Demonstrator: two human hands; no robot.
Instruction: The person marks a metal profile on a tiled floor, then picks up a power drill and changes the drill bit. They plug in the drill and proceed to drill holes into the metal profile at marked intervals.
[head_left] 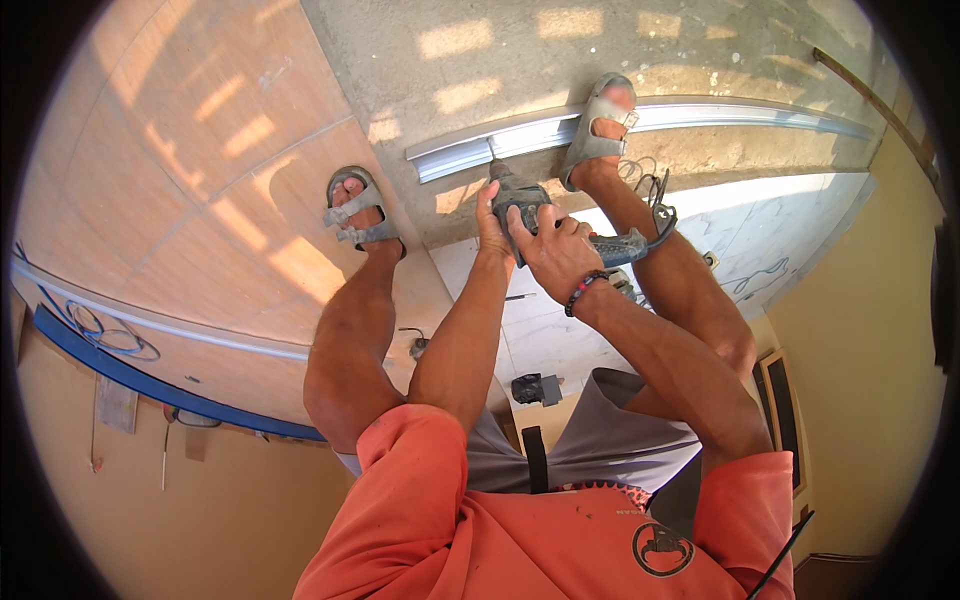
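Observation:
Both my hands are on a dark, dusty power drill (518, 190), whose thin bit reaches a long silvery metal profile (465, 157) lying on the concrete. My left hand (491, 222) grips the drill's left side, its thumb up near the chuck. Behind it, my right hand (556, 248) is closed over the rear of the body, with the handle (622, 246) sticking out to the right. My right sandaled foot (598, 140) rests on the profile. The exact contact of the bit with the metal is too small to make out.
A cable (665, 215) loops from the drill handle past my right leg. My left foot (362, 212) stands on tan tiles (200, 150). White marble-look tiles (545, 320) lie below the drill, with a small dark tool (537, 389) there. A blue beam (150, 385) runs along the left.

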